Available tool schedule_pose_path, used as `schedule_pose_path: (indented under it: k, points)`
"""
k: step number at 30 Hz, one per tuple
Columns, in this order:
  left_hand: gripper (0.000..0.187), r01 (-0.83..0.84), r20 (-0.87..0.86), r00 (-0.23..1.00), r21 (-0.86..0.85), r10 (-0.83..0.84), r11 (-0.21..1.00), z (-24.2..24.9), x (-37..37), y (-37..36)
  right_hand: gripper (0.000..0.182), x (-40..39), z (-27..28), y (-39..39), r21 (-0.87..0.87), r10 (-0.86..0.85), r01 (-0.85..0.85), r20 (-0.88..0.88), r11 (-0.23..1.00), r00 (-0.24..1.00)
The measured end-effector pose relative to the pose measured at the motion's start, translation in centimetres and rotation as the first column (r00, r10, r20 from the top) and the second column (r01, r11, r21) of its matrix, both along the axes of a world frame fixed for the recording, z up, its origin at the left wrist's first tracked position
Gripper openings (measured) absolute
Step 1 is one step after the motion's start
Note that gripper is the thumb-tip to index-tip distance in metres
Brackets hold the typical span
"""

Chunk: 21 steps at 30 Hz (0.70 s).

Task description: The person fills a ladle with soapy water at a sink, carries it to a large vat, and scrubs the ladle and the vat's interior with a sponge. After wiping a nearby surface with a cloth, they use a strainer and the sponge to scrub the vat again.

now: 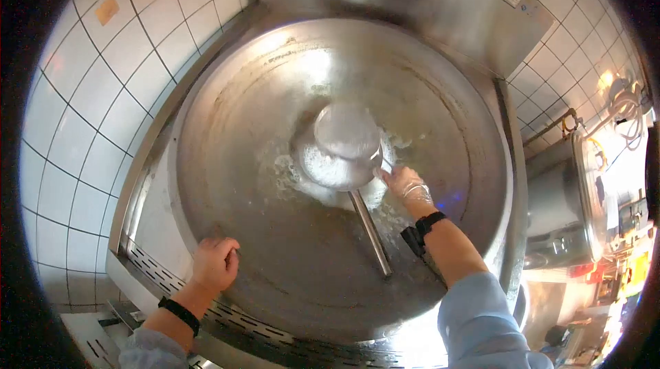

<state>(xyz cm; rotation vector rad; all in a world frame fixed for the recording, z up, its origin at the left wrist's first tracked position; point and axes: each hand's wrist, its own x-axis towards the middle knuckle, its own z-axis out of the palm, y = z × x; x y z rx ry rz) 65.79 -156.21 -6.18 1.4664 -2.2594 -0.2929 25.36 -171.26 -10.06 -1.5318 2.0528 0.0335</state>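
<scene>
Right hand (pixel 405 185) reaches into the wok (pixel 275 245), grip closed on the ladle (pixel 344 146); left hand (pixel 215 264) rests fisted on its rim.

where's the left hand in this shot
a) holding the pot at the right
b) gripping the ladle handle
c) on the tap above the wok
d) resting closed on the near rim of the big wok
d: the left hand sits curled on the near rim of the wok, apart from the ladle, while the gloved right hand reaches down by the ladle's bowl at the wok's bottom.
</scene>
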Motion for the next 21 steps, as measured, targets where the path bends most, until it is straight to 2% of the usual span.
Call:
schedule_pose_path:
  k: [1,4,5,6,8,9,10,12,13,15,16,18,20,21]
  points:
    - [0.011,-0.004,-0.007,1.0,0.007,0.004,1.0,-0.2,0.0,0.0,0.062,-0.2,-0.1,-0.1,-0.083,0.0,0.002,0.021,0.997,1.0]
    - [0.012,0.021,-0.015,1.0,0.019,-0.021,1.0,0.1,0.0,-0.3,0.066,0.2,1.1,-0.6,0.001,0.097,-0.097,-0.028,0.995,0.995]
    - [0.012,0.021,-0.009,1.0,0.048,-0.021,0.999,0.4,-0.1,-0.3,0.067,0.3,0.0,-0.5,0.037,0.116,-0.112,-0.133,0.993,0.984]
    - [0.012,0.018,0.0,1.0,0.075,-0.018,0.997,0.7,-0.1,-0.3,0.067,-0.3,-1.3,-0.6,0.027,0.111,-0.109,-0.134,0.994,0.985]
    - [0.013,0.029,0.002,1.0,0.028,-0.029,0.999,0.0,0.2,-0.5,0.067,-1.9,-4.5,-1.1,0.225,0.194,-0.159,-0.143,0.961,0.971]
    - [0.013,0.038,0.003,0.999,-0.005,-0.038,0.999,-0.3,0.4,-0.4,0.067,-2.4,-6.5,-1.5,0.221,0.187,-0.152,-0.146,0.963,0.971]
    - [0.013,0.034,0.003,0.999,0.004,-0.034,0.999,0.0,0.3,-0.2,0.067,-1.4,-4.9,-1.2,0.229,0.192,-0.156,-0.145,0.961,0.971]
    - [0.012,-0.004,0.015,1.0,0.045,0.003,0.999,0.6,-0.3,-0.1,0.067,-0.3,-1.5,-0.7,0.387,0.037,-0.011,-0.059,0.922,0.998]
    - [0.012,-0.003,0.015,1.0,0.043,0.002,0.999,0.5,-0.3,-0.2,0.067,-0.4,-1.6,-0.7,0.385,0.035,-0.01,-0.06,0.923,0.998]
    - [0.011,-0.001,0.024,1.0,0.055,0.0,0.998,0.3,0.2,-0.2,0.068,-0.1,-1.7,-1.1,0.12,0.041,-0.031,-0.078,0.992,0.996]
    - [0.011,-0.004,0.026,1.0,0.057,0.002,0.998,0.3,0.3,-0.2,0.068,0.0,-1.8,-1.1,0.122,0.044,-0.034,-0.076,0.992,0.996]
    - [0.011,-0.008,0.009,1.0,0.051,0.008,0.999,0.3,-0.1,0.0,0.07,-0.2,-1.6,-0.4,0.024,0.085,-0.086,0.065,0.996,0.994]
    - [0.011,-0.011,0.02,1.0,0.066,0.01,0.998,0.4,-0.3,0.1,0.07,0.3,-2.3,0.0,0.017,0.021,-0.022,0.041,1.0,0.999]
    - [0.011,-0.015,0.04,0.999,0.063,0.013,0.998,0.6,-0.2,-0.2,0.071,-0.1,-3.9,-0.7,0.119,0.053,-0.048,-0.042,0.992,0.998]
